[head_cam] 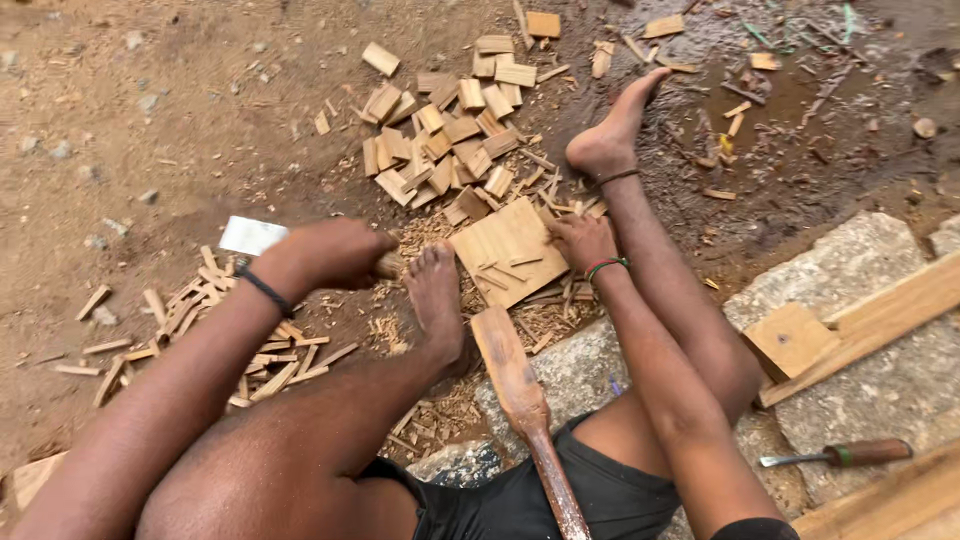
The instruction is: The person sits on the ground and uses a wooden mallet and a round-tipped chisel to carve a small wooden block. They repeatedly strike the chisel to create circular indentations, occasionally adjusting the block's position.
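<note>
Bare brown dirt (150, 90), damp and darker toward two o'clock, lies under a seated person's bare legs and feet.

At nine o'clock from the middle, the left hand (325, 255) has its grip clamped around the wooden handle (388, 264) of a tool whose flat pale blade (250, 236) sticks out past the knuckles toward the left. A dark band sits on that wrist. Just right of centre, the right hand (582, 242) has its grip pressed down on the far edge of a square wooden board (505, 250); whether the fingers curl under the edge cannot be told. A red and green band circles this wrist.

Between the two hands, the left foot (435, 295) rests just beside the board. The right foot (610, 135) stretches out at one o'clock.

Beyond the board at twelve o'clock lies a heap of small cut wooden blocks (450, 140). At eight o'clock a scatter of thin wood splints (230, 340) covers the ground. A long wooden paddle (520, 400) points in from six o'clock. At four o'clock, a chisel (850, 455) with a wooden handle lies on grey stone slabs (880, 380).
</note>
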